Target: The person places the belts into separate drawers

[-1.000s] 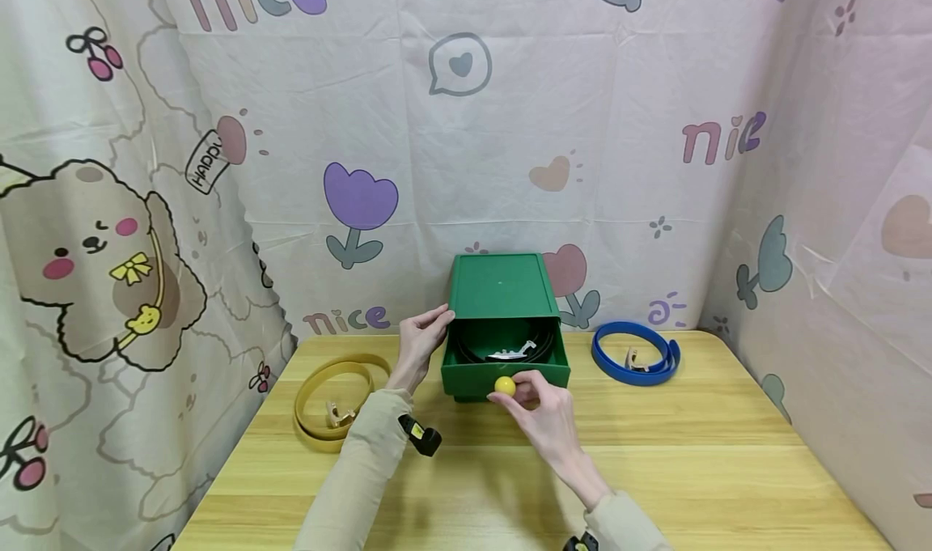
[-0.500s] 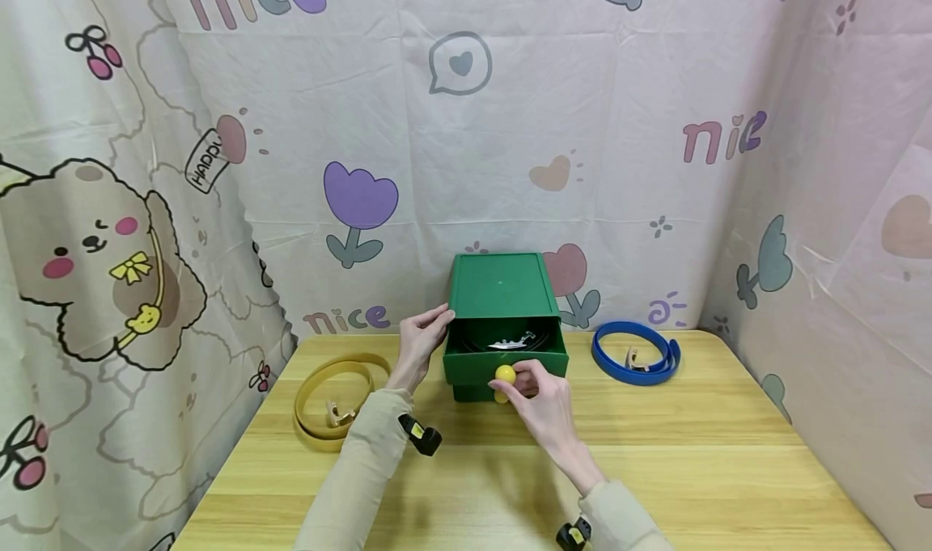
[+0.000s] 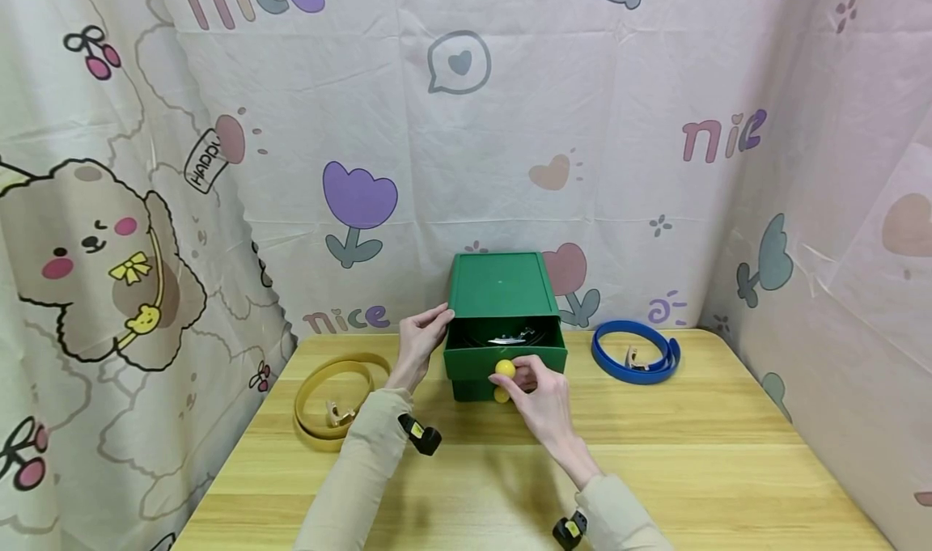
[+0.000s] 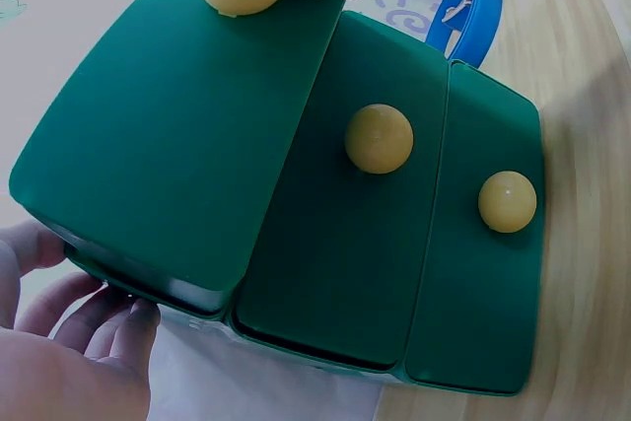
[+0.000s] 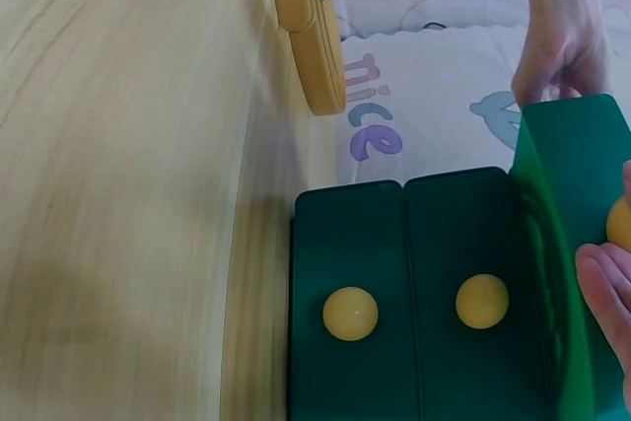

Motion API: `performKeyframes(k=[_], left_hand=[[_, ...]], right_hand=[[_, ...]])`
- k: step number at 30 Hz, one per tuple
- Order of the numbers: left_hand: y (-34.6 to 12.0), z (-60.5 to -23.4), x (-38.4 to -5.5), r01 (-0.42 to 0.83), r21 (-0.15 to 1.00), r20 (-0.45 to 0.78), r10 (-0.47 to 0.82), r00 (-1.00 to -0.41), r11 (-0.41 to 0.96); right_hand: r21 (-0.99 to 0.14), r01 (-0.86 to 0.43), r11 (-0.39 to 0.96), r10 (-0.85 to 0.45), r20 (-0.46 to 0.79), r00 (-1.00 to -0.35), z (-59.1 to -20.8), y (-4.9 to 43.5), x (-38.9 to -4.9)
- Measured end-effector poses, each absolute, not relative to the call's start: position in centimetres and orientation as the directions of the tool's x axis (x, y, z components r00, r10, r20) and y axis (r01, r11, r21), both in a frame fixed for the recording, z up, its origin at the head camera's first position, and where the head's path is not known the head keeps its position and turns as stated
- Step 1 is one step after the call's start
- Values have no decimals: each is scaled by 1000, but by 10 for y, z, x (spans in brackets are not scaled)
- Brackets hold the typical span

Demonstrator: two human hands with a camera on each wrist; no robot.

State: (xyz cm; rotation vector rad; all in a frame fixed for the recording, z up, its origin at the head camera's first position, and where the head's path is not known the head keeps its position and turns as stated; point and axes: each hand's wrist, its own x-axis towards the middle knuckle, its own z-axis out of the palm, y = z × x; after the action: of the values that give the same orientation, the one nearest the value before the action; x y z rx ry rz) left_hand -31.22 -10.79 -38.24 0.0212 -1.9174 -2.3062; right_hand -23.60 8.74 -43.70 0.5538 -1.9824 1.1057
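Observation:
A green drawer cabinet point(image 3: 502, 284) stands at the table's back, its top drawer point(image 3: 466, 365) pulled out. Inside that drawer lies a coiled black belt with a silver buckle point(image 3: 510, 340), mostly in shadow. My right hand point(image 3: 542, 401) pinches the drawer's round yellow knob point(image 3: 505, 368) between thumb and fingers. At the cabinet's upper left front edge, my left hand point(image 3: 421, 345) holds the housing. The left wrist view has its fingers point(image 4: 89, 317) bent against the side, with the thumb partly hidden behind the drawer. Two lower drawers point(image 4: 340, 224) are closed, each with a yellow knob point(image 4: 380, 139).
A coiled yellow belt point(image 3: 302, 409) with a gold-coloured buckle lies left of the cabinet. To its right is a coiled blue belt point(image 3: 604, 357). Printed curtains point(image 3: 466, 171) hang behind and beside the wooden table point(image 3: 692, 462).
The top drawer has slid partway into the cabinet, with my right hand moving away from me on its knob. Less of the black belt shows. My left hand has stayed in place.

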Motion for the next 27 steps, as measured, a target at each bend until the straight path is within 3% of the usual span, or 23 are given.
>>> performKeyframes(k=[16,27], left_hand=[[-108,-383,-312,98,982,78,-122,-989,-164],[-108,-382,-313,92,984,73,-127,-989,-150]], right_hand=[[-517,-673,529,34,805,-592,-435,84,-243],[-631,-620,467,96,733,-674,-435,82,-247]])
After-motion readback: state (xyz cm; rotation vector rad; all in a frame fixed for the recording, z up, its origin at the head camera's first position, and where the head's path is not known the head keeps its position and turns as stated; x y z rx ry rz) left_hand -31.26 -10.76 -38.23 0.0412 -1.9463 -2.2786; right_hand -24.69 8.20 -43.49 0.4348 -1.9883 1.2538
